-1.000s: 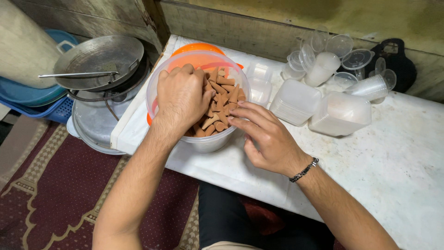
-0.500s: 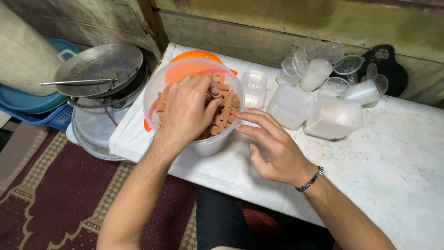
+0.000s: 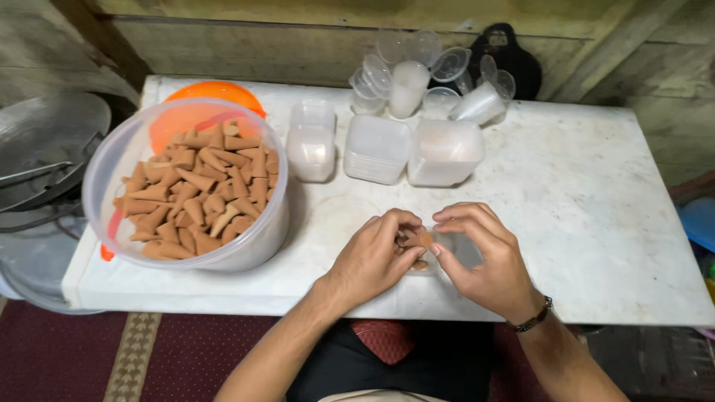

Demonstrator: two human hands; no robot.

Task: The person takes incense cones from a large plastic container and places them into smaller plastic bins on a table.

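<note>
Left hand [image 3: 375,257]: curled shut around a small bunch of brown cones [image 3: 418,240], thumb and fingertips pinched over them, set at the near middle of the table [image 3: 611,201].

Right hand [image 3: 484,257]: fingers narrowed to a pinch on one cone tip and on the rim of a small clear cup [image 3: 454,251], which stood on the table just beneath both hands. How many cones lay in the cup could not be told; the hands hid most of it.

Tub [image 3: 186,186]: large, clear, at the left end of the table, well apart from the hands, heaped with more cones. An orange lid [image 3: 212,95] lay behind it, touching the tub's far side.

Stacked tubs [image 3: 376,149]: frosted, square, three stacks in a row at mid-table; loose clear cups and lids [image 3: 417,82] clustered behind them near the wall. A dark bag [image 3: 514,63] sat behind those.

Metal pans [image 3: 45,149]: off the left edge, beside the table.

Handling note, as a judgement: the cones looked brittle, so a light pinch would serve best. Steady the cup with the right fingers, feed cones in one at a time, tips aligned, and keep the left hand low over the rim so none roll across the marble.
</note>
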